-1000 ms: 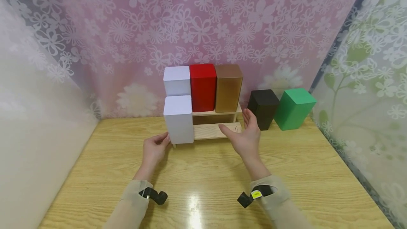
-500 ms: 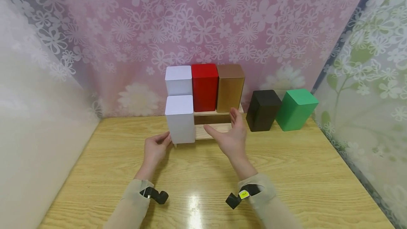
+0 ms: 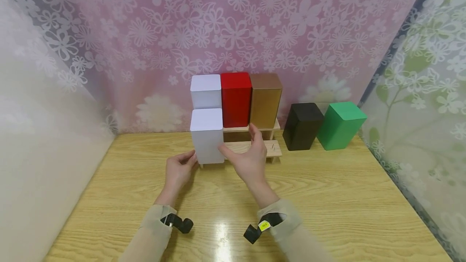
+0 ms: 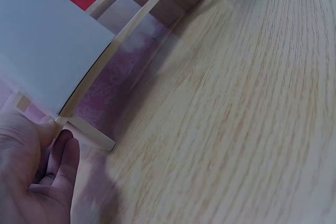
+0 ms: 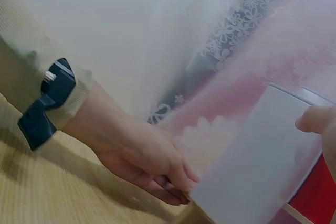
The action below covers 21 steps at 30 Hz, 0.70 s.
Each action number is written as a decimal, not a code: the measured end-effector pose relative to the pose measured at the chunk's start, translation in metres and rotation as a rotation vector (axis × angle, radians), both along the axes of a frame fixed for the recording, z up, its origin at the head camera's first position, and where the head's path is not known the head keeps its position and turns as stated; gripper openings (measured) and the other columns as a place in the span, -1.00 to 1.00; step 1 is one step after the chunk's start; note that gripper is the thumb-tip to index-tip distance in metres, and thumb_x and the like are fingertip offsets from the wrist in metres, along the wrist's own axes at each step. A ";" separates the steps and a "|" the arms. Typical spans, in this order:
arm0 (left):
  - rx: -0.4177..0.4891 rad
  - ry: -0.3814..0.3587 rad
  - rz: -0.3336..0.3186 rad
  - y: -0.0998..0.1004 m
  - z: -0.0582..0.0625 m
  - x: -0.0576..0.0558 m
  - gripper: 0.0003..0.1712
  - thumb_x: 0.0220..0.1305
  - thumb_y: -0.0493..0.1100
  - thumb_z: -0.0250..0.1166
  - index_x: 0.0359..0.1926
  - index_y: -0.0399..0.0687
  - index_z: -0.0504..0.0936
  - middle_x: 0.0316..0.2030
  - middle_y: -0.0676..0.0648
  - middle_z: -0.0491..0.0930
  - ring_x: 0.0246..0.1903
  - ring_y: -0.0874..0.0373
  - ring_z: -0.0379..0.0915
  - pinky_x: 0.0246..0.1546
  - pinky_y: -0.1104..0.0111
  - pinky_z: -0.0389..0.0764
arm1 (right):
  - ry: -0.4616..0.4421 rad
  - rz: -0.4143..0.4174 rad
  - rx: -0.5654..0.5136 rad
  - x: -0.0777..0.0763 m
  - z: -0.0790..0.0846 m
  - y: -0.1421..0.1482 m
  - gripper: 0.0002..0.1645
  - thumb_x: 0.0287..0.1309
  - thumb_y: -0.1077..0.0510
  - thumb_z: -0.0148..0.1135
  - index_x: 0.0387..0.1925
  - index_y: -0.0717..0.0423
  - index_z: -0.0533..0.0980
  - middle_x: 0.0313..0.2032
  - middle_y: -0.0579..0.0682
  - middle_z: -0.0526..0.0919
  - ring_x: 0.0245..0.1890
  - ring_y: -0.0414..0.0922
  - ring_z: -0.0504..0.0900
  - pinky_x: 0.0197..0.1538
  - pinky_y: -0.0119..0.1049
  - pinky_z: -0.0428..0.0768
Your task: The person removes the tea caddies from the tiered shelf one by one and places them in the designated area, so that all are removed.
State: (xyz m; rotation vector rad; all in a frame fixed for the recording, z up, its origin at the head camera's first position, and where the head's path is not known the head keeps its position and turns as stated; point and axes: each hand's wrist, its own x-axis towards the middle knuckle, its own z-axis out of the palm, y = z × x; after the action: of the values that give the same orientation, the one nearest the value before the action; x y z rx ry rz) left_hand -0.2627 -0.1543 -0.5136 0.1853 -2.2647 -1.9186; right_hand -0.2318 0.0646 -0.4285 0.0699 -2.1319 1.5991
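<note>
A white box (image 3: 206, 140) stands upright at the left end of the lower step of a two-step wooden shelf (image 3: 238, 147). My left hand (image 3: 178, 170) pinches the left end of that step, beside the box; in the left wrist view its thumb (image 4: 46, 129) lies at the wooden edge with the fingers below. To the box's right is my right hand (image 3: 249, 159), thumb and fingers spread apart, holding nothing. Its thumb tip overlaps the box's right edge in the head view; whether it touches, I cannot tell. In the right wrist view, this thumb (image 5: 315, 120) points at the box's face.
On the upper step stand a second white box (image 3: 206, 92), a red box (image 3: 236, 100) and a gold-brown box (image 3: 266, 102). To the shelf's right, a black box (image 3: 303, 126) and a green box (image 3: 341, 125) rest on the wooden table (image 3: 346, 197). A pink floral curtain (image 3: 233, 19) hangs behind.
My right hand has moved left along the front of the lower step, up to the white box. The left hand keeps its place at the shelf's end. The boxes have not moved.
</note>
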 end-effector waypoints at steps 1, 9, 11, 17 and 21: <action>0.001 0.001 -0.001 0.000 0.001 0.001 -0.73 0.46 -0.32 0.39 0.11 -0.33 0.76 0.01 -0.28 0.74 -0.06 0.00 0.72 -0.08 0.33 0.80 | 0.012 0.003 -0.005 0.000 -0.001 -0.004 0.25 -0.06 -0.09 0.75 0.54 0.19 0.25 0.48 0.09 0.39 0.46 0.05 0.35 0.50 0.12 0.41; -0.019 0.016 0.001 -0.001 0.002 0.003 -0.72 0.46 -0.31 0.39 0.12 -0.31 0.76 0.00 -0.30 0.75 -0.07 -0.03 0.73 -0.07 0.30 0.81 | 0.026 0.001 -0.061 0.003 -0.011 -0.036 0.24 -0.07 -0.06 0.77 0.55 0.15 0.26 0.48 0.04 0.39 0.48 0.05 0.34 0.52 0.11 0.37; -0.026 0.013 0.005 -0.001 0.002 0.004 -0.71 0.47 -0.29 0.39 0.13 -0.30 0.76 0.00 -0.29 0.75 -0.07 -0.03 0.73 -0.08 0.31 0.80 | 0.018 -0.009 -0.083 0.002 -0.012 -0.044 0.24 -0.07 -0.04 0.77 0.55 0.12 0.26 0.48 0.02 0.39 0.48 0.07 0.33 0.52 0.11 0.37; -0.043 0.012 0.014 -0.001 0.001 0.003 -0.72 0.47 -0.26 0.40 0.12 -0.29 0.77 -0.02 -0.26 0.76 -0.07 0.02 0.73 -0.13 0.40 0.79 | -0.010 -0.027 -0.093 0.000 -0.017 -0.063 0.26 -0.08 -0.09 0.76 0.56 0.04 0.24 0.48 -0.04 0.39 0.46 0.03 0.35 0.50 0.15 0.38; -0.063 0.030 0.021 -0.001 0.001 0.003 -0.73 0.46 -0.26 0.41 0.10 -0.27 0.79 -0.05 -0.24 0.78 -0.09 0.05 0.73 -0.17 0.48 0.76 | -0.004 -0.052 -0.088 -0.004 -0.018 -0.073 0.30 -0.09 -0.12 0.76 0.58 0.02 0.21 0.48 -0.01 0.39 0.40 -0.02 0.40 0.45 0.15 0.43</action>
State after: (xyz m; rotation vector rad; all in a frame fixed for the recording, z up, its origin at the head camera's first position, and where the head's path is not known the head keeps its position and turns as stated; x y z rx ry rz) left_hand -0.2599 -0.1555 -0.5128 0.1713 -2.2906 -1.8252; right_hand -0.2354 -0.0083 -0.4466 -0.0164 -2.0463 1.6615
